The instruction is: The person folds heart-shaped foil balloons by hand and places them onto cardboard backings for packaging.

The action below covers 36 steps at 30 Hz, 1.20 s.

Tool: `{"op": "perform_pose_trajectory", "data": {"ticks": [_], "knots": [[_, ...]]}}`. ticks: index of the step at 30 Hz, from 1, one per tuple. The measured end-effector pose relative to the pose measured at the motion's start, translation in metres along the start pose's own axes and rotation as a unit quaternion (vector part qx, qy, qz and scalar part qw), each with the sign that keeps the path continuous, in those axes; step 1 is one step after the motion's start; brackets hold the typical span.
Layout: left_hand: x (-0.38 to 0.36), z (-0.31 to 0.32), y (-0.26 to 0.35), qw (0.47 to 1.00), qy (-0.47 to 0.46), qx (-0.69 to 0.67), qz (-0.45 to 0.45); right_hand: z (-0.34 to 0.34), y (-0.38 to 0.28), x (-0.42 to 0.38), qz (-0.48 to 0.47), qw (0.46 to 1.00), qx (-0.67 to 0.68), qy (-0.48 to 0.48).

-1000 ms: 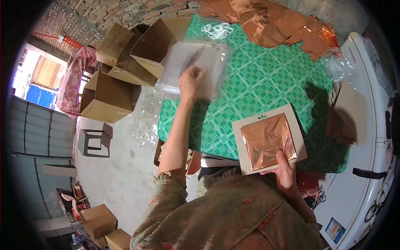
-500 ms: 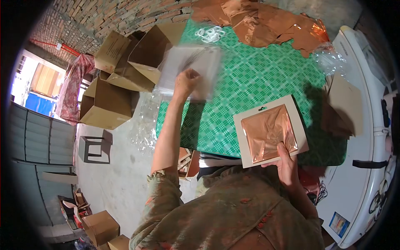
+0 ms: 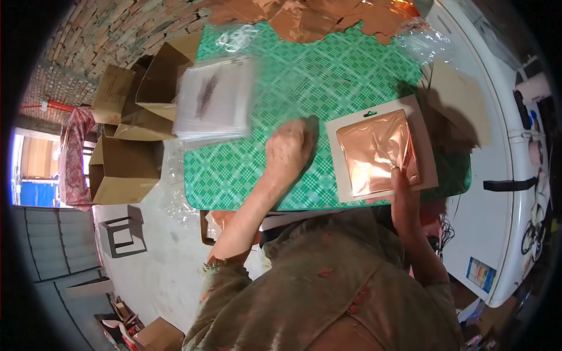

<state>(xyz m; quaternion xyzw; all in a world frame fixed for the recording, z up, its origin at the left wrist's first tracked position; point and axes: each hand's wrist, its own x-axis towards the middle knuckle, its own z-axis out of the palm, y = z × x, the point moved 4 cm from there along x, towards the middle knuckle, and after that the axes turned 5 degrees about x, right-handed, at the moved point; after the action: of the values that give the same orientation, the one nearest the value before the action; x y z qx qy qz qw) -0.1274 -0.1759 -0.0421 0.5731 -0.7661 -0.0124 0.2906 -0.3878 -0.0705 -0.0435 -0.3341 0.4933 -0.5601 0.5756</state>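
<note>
My right hand [image 3: 404, 202] grips a beige backing card [image 3: 430, 158] at its lower edge, thumb on top. A folded, shiny copper-coloured foil sheet [image 3: 374, 146] lies against the card, below its hang hole. My left hand [image 3: 288, 151] is over the green checked tablecloth [image 3: 263, 187], left of the card and apart from it. Its fingers are curled closed, and anything in them is hidden. Farther left is a stack of clear plastic bags [image 3: 216, 99] with dark print on top.
Crumpled copper foil [image 3: 316, 20] and white rings [image 3: 237, 38] lie at the table's far side. Crinkled clear plastic [image 3: 424, 41] and brown cards [image 3: 459, 99] are at the right. Open cardboard boxes [image 3: 126, 169] stand left of the table, a white appliance [image 3: 474, 234] at the right.
My left hand has come away from the plastic bags, moving right toward the card. My right hand still holds the card and foil. The whole view has shifted.
</note>
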Motion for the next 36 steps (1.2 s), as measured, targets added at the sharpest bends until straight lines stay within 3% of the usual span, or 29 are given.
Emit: {"op": "perform_pose_trajectory", "data": {"ticks": [5, 8, 11, 12, 15, 27, 33, 36], "knots": [[-0.002, -0.004, 0.02, 0.998, -0.036, -0.051, 0.013, 0.003, -0.009, 0.002, 0.016, 1.0, 0.015, -0.004], [-0.007, -0.007, 0.026, 0.995, -0.053, -0.078, 0.012, 0.002, 0.0, 0.006, 0.082, 0.996, 0.037, -0.028], [-0.01, -0.011, 0.033, 0.992, -0.079, -0.097, -0.002, 0.011, 0.001, 0.004, 0.202, 0.978, 0.015, 0.056], [-0.009, -0.011, 0.033, 0.991, -0.082, -0.105, -0.01, 0.008, 0.002, 0.004, 0.152, 0.988, 0.027, 0.002], [-0.008, -0.01, 0.031, 0.989, -0.093, -0.116, -0.025, -0.004, 0.012, 0.011, 0.134, 0.988, 0.05, -0.053], [0.024, 0.007, 0.037, 0.993, -0.106, -0.048, 0.005, -0.005, -0.014, 0.02, 0.13, 0.988, -0.048, -0.071], [0.028, 0.0, 0.054, 0.99, -0.116, -0.056, 0.051, -0.02, -0.02, 0.038, 0.161, 0.972, -0.111, -0.132], [0.028, 0.005, 0.053, 0.99, -0.113, -0.07, 0.044, -0.014, -0.03, 0.038, 0.147, 0.976, -0.08, -0.142]]}}
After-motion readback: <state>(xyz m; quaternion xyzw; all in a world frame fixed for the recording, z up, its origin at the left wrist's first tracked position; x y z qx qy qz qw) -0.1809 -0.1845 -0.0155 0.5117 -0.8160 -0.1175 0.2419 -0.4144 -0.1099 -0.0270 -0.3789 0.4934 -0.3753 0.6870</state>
